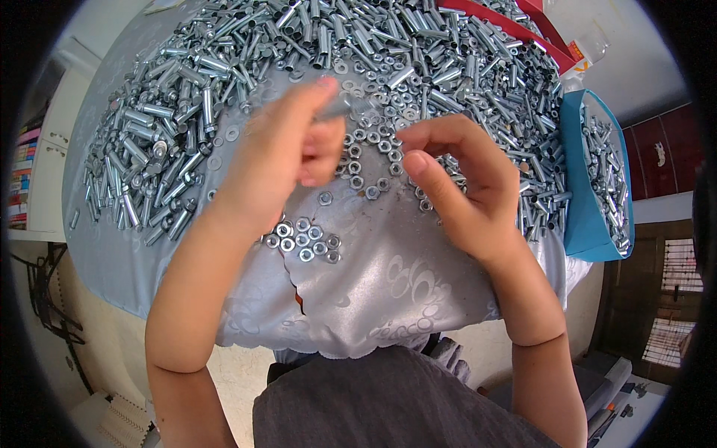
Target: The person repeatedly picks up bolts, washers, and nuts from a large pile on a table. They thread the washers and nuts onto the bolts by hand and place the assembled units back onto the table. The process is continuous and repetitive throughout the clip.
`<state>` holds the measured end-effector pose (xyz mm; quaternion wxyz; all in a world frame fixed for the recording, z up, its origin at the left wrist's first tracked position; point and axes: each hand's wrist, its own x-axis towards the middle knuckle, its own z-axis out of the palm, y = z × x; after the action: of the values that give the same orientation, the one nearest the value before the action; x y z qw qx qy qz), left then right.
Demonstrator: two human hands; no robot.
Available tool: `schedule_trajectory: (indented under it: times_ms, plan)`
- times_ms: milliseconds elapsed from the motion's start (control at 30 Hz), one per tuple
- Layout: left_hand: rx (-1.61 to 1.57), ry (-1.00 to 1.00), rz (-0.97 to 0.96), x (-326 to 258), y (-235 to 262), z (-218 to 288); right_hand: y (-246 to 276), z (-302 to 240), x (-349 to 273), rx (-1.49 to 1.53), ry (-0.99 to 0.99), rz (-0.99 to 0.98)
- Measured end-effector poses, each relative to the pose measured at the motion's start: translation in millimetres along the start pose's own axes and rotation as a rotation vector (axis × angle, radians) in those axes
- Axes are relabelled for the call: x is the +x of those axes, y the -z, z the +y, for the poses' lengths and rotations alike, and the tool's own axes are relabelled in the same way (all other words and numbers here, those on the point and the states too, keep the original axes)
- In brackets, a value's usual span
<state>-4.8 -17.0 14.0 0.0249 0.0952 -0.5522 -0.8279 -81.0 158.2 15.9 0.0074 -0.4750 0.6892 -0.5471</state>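
My left hand (287,145) is closed around a blurred metal anchor bolt (336,109), its shaft pointing to the right between thumb and fingers. Facing it, my right hand (467,183) has its thumb and forefinger curved with a small gap between them, and nothing shows in that gap. Both hands are above a loose patch of hex nuts (357,181) on the grey tablecloth. A smaller cluster of hex nuts (302,239) lies below my left wrist. Flat washers (232,133) are scattered to the left of my left hand.
Heaped metal sleeves (328,37) span the table's far side. Assembled anchor bolts (142,142) are piled at the left. A blue box (582,216) full of metal parts stands at the right, and a red box (508,26) at the far right. The silvery tablecloth (373,291) has a tear near me.
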Motion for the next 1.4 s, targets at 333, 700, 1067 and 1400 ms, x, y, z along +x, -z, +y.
schedule_trajectory:
  times_ms: [333, 700, 1067, 1400]
  plan:
    - [-0.157, 0.001, 0.159, 12.0, 15.6, 7.1, -13.3, 12.1, -0.3, -0.497, 0.258, -0.257]
    - [-0.145, -0.014, 0.219, 12.4, 20.0, 6.1, -17.5, 2.1, -2.0, -0.574, 0.269, -0.339]
    - [-0.065, -0.043, 0.252, 15.1, 20.4, 2.4, -33.5, -11.7, -10.1, -0.527, 0.314, -0.542]
    - [-0.039, -0.018, 0.259, 14.9, 17.4, -0.5, -46.5, -7.8, -13.7, -0.537, 0.301, -0.579]
